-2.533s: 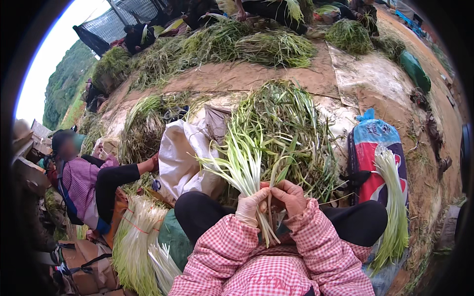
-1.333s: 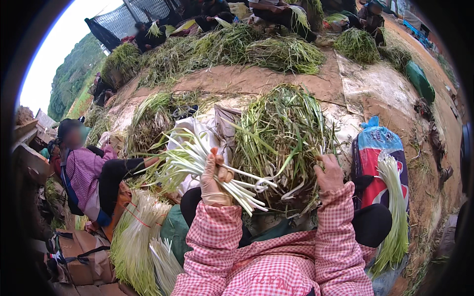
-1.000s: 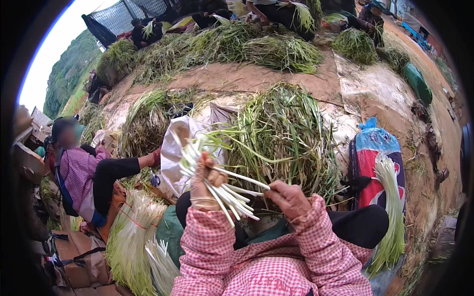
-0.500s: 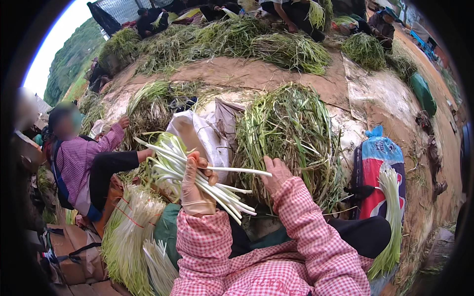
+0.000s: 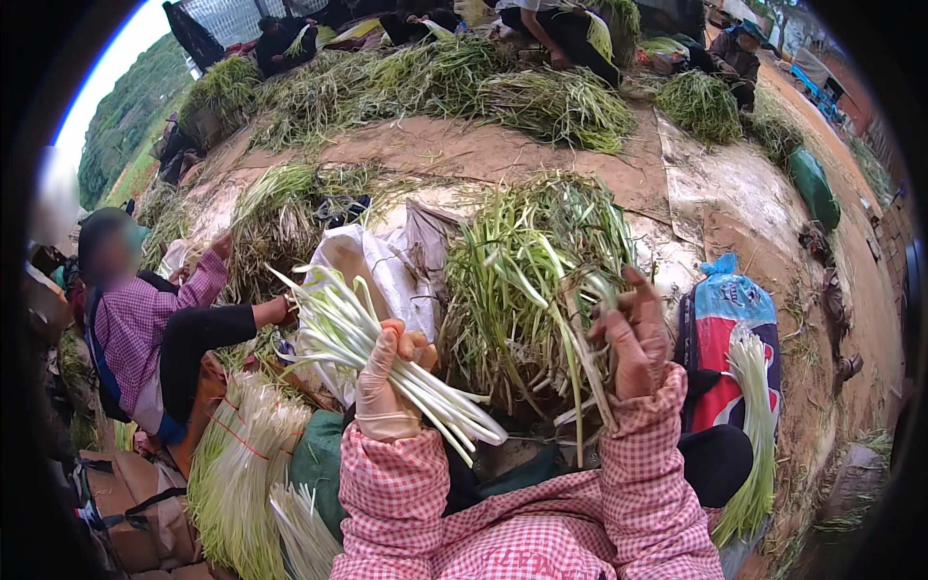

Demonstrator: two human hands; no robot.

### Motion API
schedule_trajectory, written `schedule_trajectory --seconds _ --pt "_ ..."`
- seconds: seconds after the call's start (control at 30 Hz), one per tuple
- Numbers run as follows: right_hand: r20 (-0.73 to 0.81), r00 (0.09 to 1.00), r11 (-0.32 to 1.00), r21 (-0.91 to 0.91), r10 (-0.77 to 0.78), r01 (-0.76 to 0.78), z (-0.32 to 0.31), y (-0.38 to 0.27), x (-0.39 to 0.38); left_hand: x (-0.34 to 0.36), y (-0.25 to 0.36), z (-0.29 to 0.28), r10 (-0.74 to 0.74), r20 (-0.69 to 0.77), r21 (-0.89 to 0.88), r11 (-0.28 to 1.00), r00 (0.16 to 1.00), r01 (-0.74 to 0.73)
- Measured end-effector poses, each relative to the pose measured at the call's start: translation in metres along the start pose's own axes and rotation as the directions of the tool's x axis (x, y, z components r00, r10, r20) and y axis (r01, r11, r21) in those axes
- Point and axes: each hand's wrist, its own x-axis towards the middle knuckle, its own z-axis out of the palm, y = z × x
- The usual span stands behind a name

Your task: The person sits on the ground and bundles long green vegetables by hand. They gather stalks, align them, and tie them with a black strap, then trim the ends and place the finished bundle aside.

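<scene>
My left hand (image 5: 391,375), in a thin pale glove, is closed round a bunch of scallion-like stalks (image 5: 338,314). Their cleaned white ends point toward my lap, and their green tips lean to the far left. At the near right of a big heap of unpeeled stalks (image 5: 483,300) is my right hand (image 5: 638,338), thumb and forefinger bent around a few loose, untrimmed stalks (image 5: 578,362). The lower ends of these hang beside my wrist. Blur at the fingertips partly hides the grip. A white sack (image 5: 362,253) stands behind the left-hand bunch.
Red-banded bundles of cleaned stalks (image 5: 242,435) lie at my left, near a cardboard box (image 5: 140,517). At right, another bundle (image 5: 754,435) rests against a blue and red bag (image 5: 735,300). A co-worker (image 5: 145,319) sits left. Heaps of greens (image 5: 416,82) and other people line the far side.
My right hand has come away from the heap, moving right with a few stalks, its fingers now raised. My left hand still grips its bunch; the stalk that stuck out rightward no longer does.
</scene>
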Motion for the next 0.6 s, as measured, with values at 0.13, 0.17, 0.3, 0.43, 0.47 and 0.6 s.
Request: schedule_trajectory --seconds 0.13,0.17,0.3,0.43,0.47,0.6 --pt "0.077 0.843 0.847 -0.048 0.532 -0.529 -0.055 0.066 -0.027 0.001 -0.016 0.005 -0.143 0.164 -0.076 0.985 0.976 0.157" --pt "0.055 0.886 0.886 0.023 0.461 -0.463 -0.053 0.056 -0.029 0.000 -0.014 0.001 -0.154 0.194 -0.037 0.986 0.969 0.165" --pt "-0.054 0.994 0.972 -0.214 0.092 -0.101 -0.051 0.021 -0.011 0.000 -0.021 -0.008 -0.203 0.213 0.034 0.979 0.956 0.201" --pt "0.018 0.952 0.360 -0.924 -0.305 0.132 -0.084 0.046 -0.005 0.004 -0.034 -0.008 -0.257 0.233 -0.007 0.964 0.938 0.266" --pt "-0.038 0.945 0.461 -0.879 -0.324 0.122 -0.084 0.042 -0.009 0.003 -0.035 -0.009 -0.252 0.248 0.009 0.966 0.935 0.258" --pt "0.112 0.993 0.514 -0.853 0.022 0.085 -0.049 0.033 -0.024 0.005 -0.039 -0.009 -0.268 0.190 -0.013 0.961 0.944 0.275"
